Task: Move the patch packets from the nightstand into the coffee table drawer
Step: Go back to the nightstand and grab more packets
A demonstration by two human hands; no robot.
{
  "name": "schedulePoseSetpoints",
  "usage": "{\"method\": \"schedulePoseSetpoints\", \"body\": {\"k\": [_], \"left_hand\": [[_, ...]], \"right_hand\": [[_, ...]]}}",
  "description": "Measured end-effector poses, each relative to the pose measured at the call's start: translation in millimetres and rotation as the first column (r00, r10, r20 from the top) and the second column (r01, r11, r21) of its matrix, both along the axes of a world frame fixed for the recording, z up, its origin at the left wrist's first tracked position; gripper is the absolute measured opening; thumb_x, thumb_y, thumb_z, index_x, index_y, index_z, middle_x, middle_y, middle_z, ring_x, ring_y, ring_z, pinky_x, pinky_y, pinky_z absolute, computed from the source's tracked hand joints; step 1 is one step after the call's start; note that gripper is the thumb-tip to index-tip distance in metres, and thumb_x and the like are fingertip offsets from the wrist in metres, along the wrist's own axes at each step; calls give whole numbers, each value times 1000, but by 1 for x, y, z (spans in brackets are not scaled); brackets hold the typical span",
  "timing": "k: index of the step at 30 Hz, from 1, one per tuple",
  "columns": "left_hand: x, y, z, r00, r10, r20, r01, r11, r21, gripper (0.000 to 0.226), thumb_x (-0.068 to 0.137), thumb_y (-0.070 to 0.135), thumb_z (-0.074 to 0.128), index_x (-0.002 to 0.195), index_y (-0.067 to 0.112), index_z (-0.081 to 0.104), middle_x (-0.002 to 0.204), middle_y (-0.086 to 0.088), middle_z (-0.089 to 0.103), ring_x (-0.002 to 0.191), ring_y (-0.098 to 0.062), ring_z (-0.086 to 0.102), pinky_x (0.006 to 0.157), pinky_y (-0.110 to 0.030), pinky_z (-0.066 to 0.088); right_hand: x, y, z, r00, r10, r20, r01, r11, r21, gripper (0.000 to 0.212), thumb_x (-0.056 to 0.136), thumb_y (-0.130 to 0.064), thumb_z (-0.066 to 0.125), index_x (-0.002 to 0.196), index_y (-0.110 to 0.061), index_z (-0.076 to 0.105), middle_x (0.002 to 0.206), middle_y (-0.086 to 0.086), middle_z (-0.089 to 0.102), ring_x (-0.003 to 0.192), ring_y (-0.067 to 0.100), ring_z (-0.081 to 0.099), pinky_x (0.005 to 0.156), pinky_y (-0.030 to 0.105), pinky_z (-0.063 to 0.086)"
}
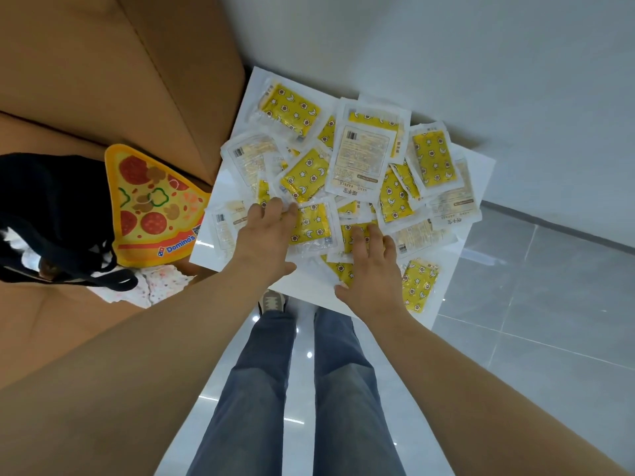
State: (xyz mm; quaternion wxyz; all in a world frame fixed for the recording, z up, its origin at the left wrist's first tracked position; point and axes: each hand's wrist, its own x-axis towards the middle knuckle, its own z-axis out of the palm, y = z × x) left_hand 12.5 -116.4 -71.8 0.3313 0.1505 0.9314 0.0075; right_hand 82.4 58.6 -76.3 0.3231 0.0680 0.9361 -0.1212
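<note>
Nearest the camera, the person's legs in faded blue jeans [299,389] stand on a glossy white tiled floor [302,338], one grey-and-white shoe [272,301] peeking out at the edge of the white square-topped nightstand [230,190]. Both bare forearms reach forward over that top. The right hand [372,269] lies palm down on the near side of the heap, fingers straight and spread, thumb splayed out to the left. The left hand [264,231] rests on the heap's near-left part with its fingers bent down onto a wrapper; from this angle it is hard to say whether they pinch it or only press. Under and beyond the hands, the clear-plastic patch packets with yellow star-and-moon print [305,173] lie scattered and overlapping across most of the nightstand, their long axes pointing every which way. One lone packet [417,285] just right of the right hand runs near to far, a face-down packet with a printed label [364,156] also points away from the person, and the far-left packet [290,109] lies on a diagonal. To the left, a tan leather sofa [103,80] touches the nightstand and carries a pizza-slice-shaped yellow cushion [151,207], a black fabric bag [51,207] and a white floral cloth [154,283]. A pale grey wall [446,46] stands behind.
</note>
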Motion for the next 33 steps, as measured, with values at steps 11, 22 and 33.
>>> {"method": "schedulePoseSetpoints", "body": {"k": [11, 22, 33], "left_hand": [[-8, -4, -2, 1000, -10, 27, 8, 998, 65, 82, 81, 33, 66, 148, 15, 23, 139, -11, 28, 118, -31, 35, 86, -37, 46], [0, 8, 0, 999, 31, 42, -32, 999, 4, 108, 66, 49, 79, 147, 11, 18, 137, -10, 26, 123, -31, 30, 91, -40, 49], [4, 10, -18, 996, 3, -85, -6, 999, -33, 88, 59, 17, 86, 135, 3, 43, 127, -15, 46, 105, -36, 48, 62, -39, 52]], "right_hand": [[-15, 19, 16, 998, -47, -40, 39, 982, -184, 57, 89, -25, 56, 142, -16, 39, 149, 4, 36, 129, 29, 42, 102, 38, 40], [-27, 48, 42, 942, -328, 76, 330, 856, -398, 28, 96, -21, 50, 120, -16, 63, 95, 3, 68, 87, 21, 61, 72, 26, 46], [-11, 51, 62, 803, -589, 91, 573, 720, -393, 17, 99, -22, 40, 97, -14, 54, 114, 3, 62, 94, 23, 64, 74, 36, 60]]}}
